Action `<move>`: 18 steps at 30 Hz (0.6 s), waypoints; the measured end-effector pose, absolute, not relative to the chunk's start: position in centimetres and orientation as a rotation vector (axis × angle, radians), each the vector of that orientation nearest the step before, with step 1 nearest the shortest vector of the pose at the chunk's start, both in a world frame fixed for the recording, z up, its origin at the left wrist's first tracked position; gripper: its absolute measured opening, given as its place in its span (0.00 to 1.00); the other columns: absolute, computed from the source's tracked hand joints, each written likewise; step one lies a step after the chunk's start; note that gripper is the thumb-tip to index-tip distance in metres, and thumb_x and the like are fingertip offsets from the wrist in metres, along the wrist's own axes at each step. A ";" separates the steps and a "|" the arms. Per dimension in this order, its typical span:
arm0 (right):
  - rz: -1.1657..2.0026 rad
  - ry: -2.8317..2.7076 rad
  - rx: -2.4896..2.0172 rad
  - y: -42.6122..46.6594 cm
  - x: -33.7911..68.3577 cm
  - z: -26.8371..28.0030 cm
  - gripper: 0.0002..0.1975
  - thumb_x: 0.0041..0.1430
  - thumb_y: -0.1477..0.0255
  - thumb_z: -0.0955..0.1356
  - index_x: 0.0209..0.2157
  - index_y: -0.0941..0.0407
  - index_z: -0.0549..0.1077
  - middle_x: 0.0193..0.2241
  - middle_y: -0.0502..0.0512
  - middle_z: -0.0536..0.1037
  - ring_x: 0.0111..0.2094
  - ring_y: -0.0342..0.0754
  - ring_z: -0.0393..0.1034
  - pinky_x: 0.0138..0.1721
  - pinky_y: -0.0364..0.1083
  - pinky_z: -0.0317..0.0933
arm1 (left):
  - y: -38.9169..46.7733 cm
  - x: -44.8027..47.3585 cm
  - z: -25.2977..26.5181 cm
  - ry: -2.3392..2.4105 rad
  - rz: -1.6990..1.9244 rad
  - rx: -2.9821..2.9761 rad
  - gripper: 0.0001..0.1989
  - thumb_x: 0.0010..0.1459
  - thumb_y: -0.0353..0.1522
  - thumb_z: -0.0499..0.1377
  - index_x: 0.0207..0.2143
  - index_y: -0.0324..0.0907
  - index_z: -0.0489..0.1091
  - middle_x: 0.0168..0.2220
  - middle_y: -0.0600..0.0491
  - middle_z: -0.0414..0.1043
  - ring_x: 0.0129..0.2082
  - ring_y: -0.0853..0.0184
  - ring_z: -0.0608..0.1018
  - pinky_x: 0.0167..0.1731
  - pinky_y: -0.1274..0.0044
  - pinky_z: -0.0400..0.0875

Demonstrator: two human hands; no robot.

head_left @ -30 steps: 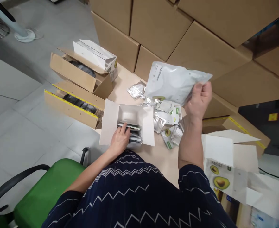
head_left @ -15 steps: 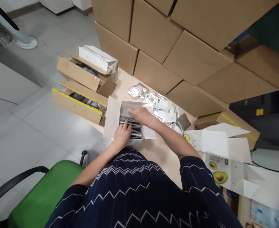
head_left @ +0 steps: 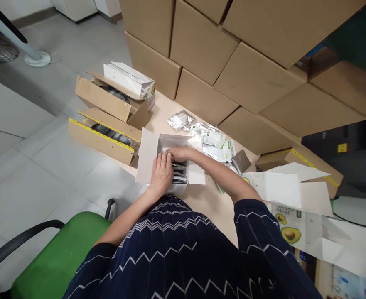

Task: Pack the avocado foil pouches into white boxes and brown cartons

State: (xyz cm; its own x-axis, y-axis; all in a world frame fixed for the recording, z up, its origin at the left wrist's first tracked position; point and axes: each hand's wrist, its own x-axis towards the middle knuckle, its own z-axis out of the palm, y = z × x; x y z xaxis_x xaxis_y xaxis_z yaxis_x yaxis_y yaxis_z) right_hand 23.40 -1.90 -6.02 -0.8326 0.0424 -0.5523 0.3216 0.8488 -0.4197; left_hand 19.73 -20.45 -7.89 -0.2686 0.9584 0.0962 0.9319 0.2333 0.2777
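An open white carton (head_left: 147, 155) stands on the table before me with its side flaps folded out. Several flat pouches (head_left: 179, 172) are packed upright in a row in its near part. My left hand (head_left: 162, 172) lies over the carton's left edge, fingers stretched out side by side, the tips touching my right hand. Reaching in from the right, my right hand (head_left: 179, 153) is down inside the carton. Its fingertips are hidden behind my left hand and the pouches, so what they touch does not show.
Loose silver and white-green pouches (head_left: 214, 139) lie right of the carton. Two brown boxes (head_left: 100, 137) with dark contents and a white box stand at left. Stacked brown cartons (head_left: 207, 91) wall the back. Opened avocado-print cartons (head_left: 282, 187) lie at right; a green chair (head_left: 64, 249) stands at left.
My right hand has moved lower and nearer inside the carton. My left hand's fingers, bent over the pouches before, are now straighter and closer to the right hand.
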 end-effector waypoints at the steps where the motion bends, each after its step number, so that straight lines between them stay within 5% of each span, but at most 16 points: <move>1: -0.678 2.462 0.267 -1.8 23.5 -6.2 0.14 0.66 0.75 0.63 0.51 0.59 0.73 0.48 0.63 0.80 0.44 0.50 0.75 0.37 0.41 0.61 | -20.4 19.8 -8.1 2.381 0.425 1.836 0.29 0.65 0.30 0.48 0.67 0.27 0.52 0.68 0.34 0.54 0.68 0.47 0.58 0.65 0.55 0.54; 10: -0.630 2.362 0.214 -1.6 24.3 -5.4 0.17 0.67 0.74 0.60 0.53 0.60 0.71 0.48 0.65 0.79 0.44 0.53 0.76 0.39 0.42 0.63 | -19.9 19.8 -8.2 2.336 0.311 1.865 0.26 0.67 0.33 0.48 0.63 0.27 0.61 0.63 0.35 0.63 0.64 0.45 0.64 0.62 0.56 0.59; 18: -0.661 2.351 0.242 -2.0 24.6 -4.6 0.17 0.67 0.75 0.60 0.53 0.62 0.72 0.49 0.68 0.79 0.45 0.53 0.75 0.41 0.44 0.64 | -19.5 19.6 -7.8 2.320 0.301 1.875 0.27 0.67 0.33 0.48 0.65 0.28 0.58 0.67 0.35 0.56 0.63 0.48 0.66 0.62 0.59 0.59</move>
State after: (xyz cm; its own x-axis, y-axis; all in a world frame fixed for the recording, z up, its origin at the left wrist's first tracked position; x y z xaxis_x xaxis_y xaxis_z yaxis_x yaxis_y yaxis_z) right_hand 24.56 -2.03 -4.56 -0.7558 -0.0030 -0.6548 0.3384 0.8543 -0.3946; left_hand 19.62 -19.45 -7.80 -0.2118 0.9772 0.0143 0.9484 0.2020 0.2444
